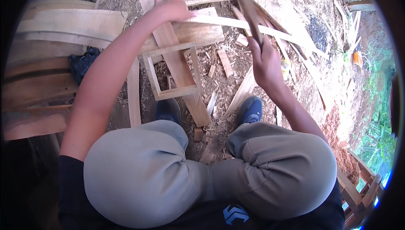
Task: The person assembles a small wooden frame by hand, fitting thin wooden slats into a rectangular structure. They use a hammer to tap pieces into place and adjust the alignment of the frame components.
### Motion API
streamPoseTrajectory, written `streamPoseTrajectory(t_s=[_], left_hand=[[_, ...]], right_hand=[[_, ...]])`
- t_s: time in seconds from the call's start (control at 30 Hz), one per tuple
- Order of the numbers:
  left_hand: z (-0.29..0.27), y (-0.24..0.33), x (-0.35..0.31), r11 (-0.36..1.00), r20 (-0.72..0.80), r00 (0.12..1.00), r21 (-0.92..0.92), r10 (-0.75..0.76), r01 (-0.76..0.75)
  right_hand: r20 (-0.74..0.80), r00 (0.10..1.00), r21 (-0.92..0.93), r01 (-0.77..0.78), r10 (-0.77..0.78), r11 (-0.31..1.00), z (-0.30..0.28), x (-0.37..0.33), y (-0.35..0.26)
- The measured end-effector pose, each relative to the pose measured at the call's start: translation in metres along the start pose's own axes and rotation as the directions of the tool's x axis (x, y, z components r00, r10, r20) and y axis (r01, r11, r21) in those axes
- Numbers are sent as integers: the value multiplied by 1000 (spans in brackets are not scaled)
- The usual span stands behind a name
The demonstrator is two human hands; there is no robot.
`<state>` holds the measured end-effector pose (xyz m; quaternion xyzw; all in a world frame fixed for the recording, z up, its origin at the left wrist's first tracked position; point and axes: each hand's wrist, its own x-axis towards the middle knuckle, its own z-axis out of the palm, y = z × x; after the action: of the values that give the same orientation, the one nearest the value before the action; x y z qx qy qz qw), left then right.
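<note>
My left hand [174,10] reaches far forward, closed on one end of a long, thin wooden strip [230,22]. That pale strip runs off to the right and passes behind the hammer's handle. In my right hand [267,63] is a hammer [248,13], gripped low on its brown wooden handle and raised with the metal head up and away from me. Below my left hand is a small rectangular wooden frame [177,93]. A long plank [180,70] slants beneath it, and a wider board [206,32] lies beside the plank, partly hidden by my left arm.
Wood shavings and offcuts [225,61] litter the ground between and beyond my shoes [251,111]. Large curved boards [71,21] are stacked at the left, with a dark plastic bag [84,63] near them. Long wood pieces lie far right, near an orange object [357,58] and greenery.
</note>
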<state>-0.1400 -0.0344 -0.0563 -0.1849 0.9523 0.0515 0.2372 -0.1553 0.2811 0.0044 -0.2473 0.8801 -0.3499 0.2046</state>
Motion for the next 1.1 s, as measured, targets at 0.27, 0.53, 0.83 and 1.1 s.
streamPoseTrajectory(t_s=[0.27,0.53,0.83,1.1], left_hand=[[0,-3,7,997,60,995,-10,79,-79],[-20,15,-17,999,87,996,15,-33,31],[-17,14,-16,999,98,995,27,-31,28],[-17,17,-14,998,73,997,64,-31,27]], right_hand=[[-27,1000,16,8,-7,1000,-6,-1,8],[207,973,-154,-67,99,986,-1,2,20],[106,993,-147,62,-46,987,-4,8,32],[142,989,-224,74,-42,972,1,13,37]])
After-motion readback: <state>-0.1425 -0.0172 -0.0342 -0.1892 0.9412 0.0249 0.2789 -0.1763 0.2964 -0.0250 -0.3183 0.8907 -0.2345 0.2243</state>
